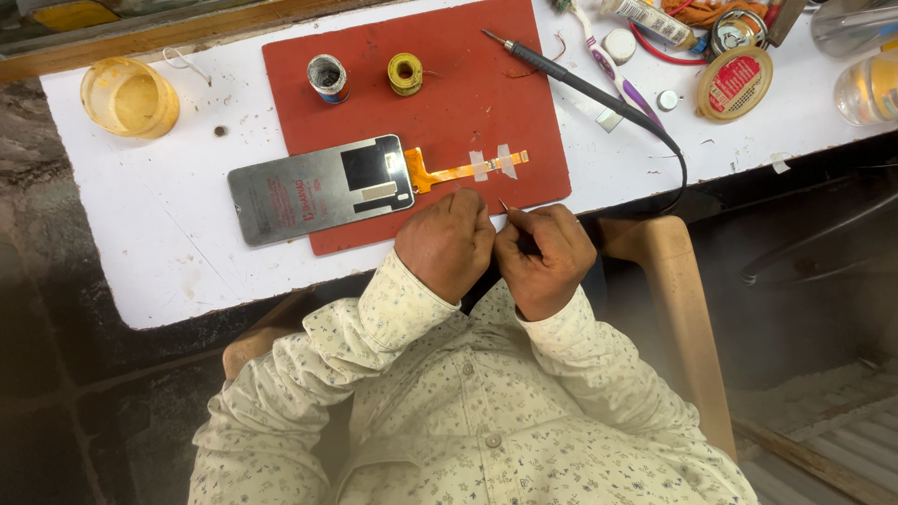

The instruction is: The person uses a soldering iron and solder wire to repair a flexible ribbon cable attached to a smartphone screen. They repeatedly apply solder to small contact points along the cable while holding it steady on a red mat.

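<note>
My left hand [447, 243] and my right hand [545, 254] are pressed close together at the near edge of the red mat [486, 112]. My right hand pinches a thin metal tool, likely tweezers [504, 206], whose tip points up between the hands. My left hand's fingers are curled against it; whether they hold anything is hidden. Just beyond the hands lies a grey phone display panel [313, 187], face down, with an orange flex cable [463, 168] taped to the mat.
A soldering iron [571, 79] lies across the mat's right edge, its black cord running to the table edge. Two small spools [328, 78] [405, 73] stand on the mat. A yellowish cup [129, 96] sits far left. A toothbrush [608, 65], tins and jars crowd the top right.
</note>
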